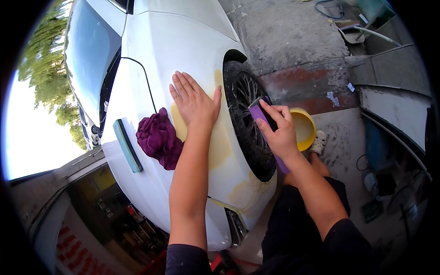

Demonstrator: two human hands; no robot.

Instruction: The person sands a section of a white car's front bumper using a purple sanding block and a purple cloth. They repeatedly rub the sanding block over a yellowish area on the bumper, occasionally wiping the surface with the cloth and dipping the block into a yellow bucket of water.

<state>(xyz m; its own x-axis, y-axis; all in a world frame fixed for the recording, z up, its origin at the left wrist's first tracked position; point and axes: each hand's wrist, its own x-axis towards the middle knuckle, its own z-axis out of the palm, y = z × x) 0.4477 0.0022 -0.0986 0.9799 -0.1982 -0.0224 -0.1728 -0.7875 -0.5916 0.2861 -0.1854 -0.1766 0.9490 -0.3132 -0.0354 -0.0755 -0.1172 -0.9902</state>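
My left hand [195, 101] lies flat, fingers spread, on the white fender [183, 46] of a car. Yellowish filler [220, 149] shows in patches around that hand and along the wheel arch. Held in my right hand [279, 133] is a long purple sanding block [280, 163], beside the front wheel [250, 98] and apart from the fender; a dark piece sits at its upper end. A crumpled dark purple cloth [158, 137] rests on the bodywork next to my left forearm. Farther left, a teal and black block [128, 146] lies on the car.
On the floor right of the wheel stands a yellow bucket [311, 130] with cloudy liquid, close to my shoe [318, 143]. Paper scraps [336, 101] lie beyond it. Loose white car panels [389, 107] line the right side. A hose [332, 13] lies at the far right.
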